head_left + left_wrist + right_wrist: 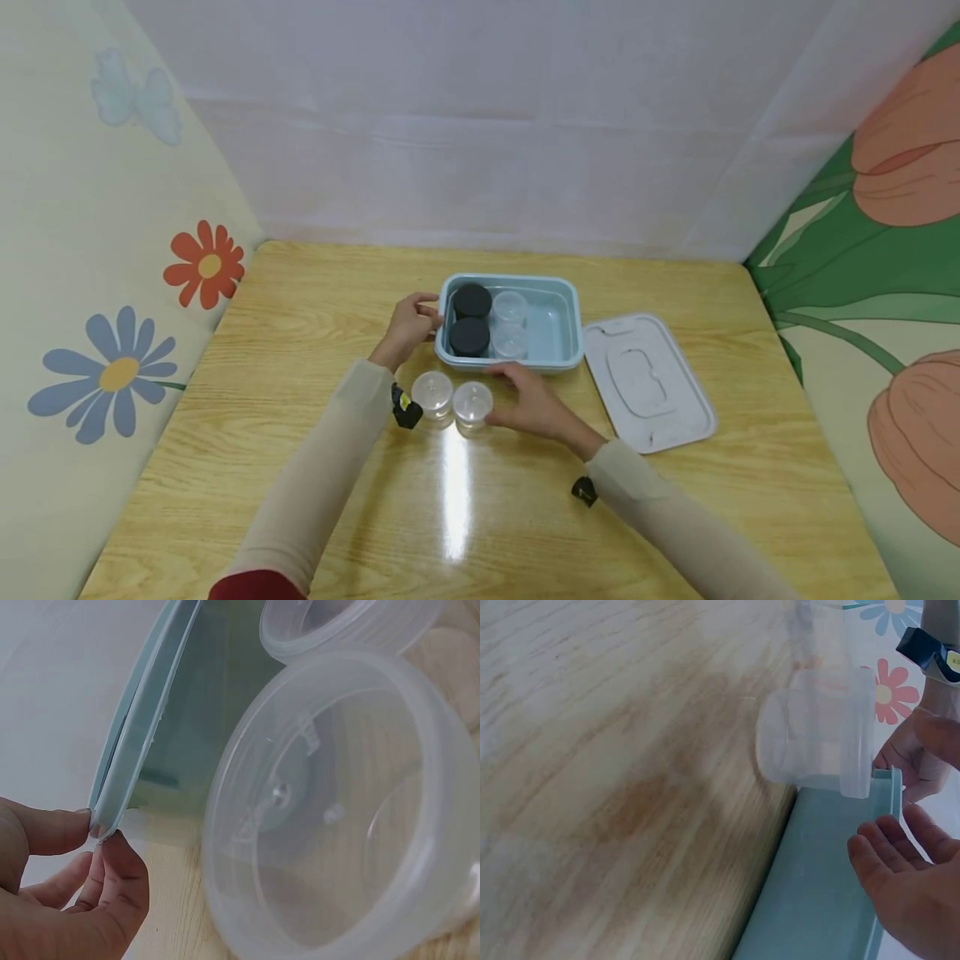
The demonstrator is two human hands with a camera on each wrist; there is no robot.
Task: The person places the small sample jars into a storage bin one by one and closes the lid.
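Observation:
A light blue rectangular tub point(553, 321) sits towards the back of the table. My left hand point(408, 329) pinches its rim at the left end between thumb and fingers, as the left wrist view shows. Inside the tub stand two black-lidded jars point(470, 337) and, beside them, two clear round containers point(510, 340). Two more clear plastic containers stand in front of it, a left one point(432, 392) and a right one point(472, 403). Beside the right one is my right hand point(536, 406), its fingers loosely extended near the tub's front rim point(877, 930), with nothing in its grasp.
A white lid point(660, 383) with a moulded handle outline lies on the wooden table point(337, 500), right of the tub. A pale cloth point(487, 125) hangs behind the table. Flower-printed panels stand at the left point(75, 275) and right point(900, 275).

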